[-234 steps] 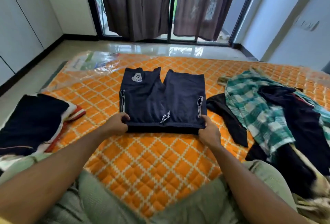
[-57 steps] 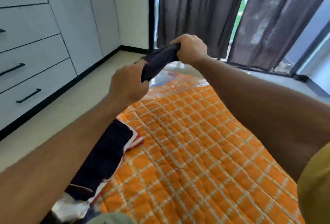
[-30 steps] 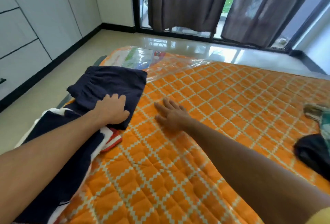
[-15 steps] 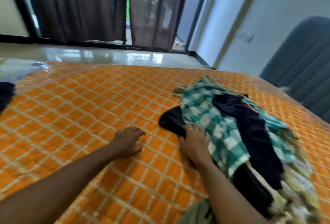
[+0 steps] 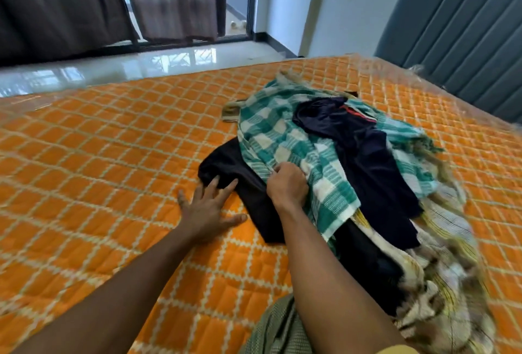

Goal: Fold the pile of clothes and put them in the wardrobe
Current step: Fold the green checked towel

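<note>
The pile of clothes (image 5: 401,240) lies on the right side of the orange quilted bed (image 5: 113,156). The left hand (image 5: 207,209) rests released, fingers spread flat, its fingertips touching a black garment (image 5: 226,164) at the pile's near edge. The right hand (image 5: 286,184) is curled, grasping the green checked cloth (image 5: 271,133) draped over that garment.

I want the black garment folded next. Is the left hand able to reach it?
Probably yes: the left hand touches the black garment at its bare corner; the green checked cloth covers the rest.
</note>
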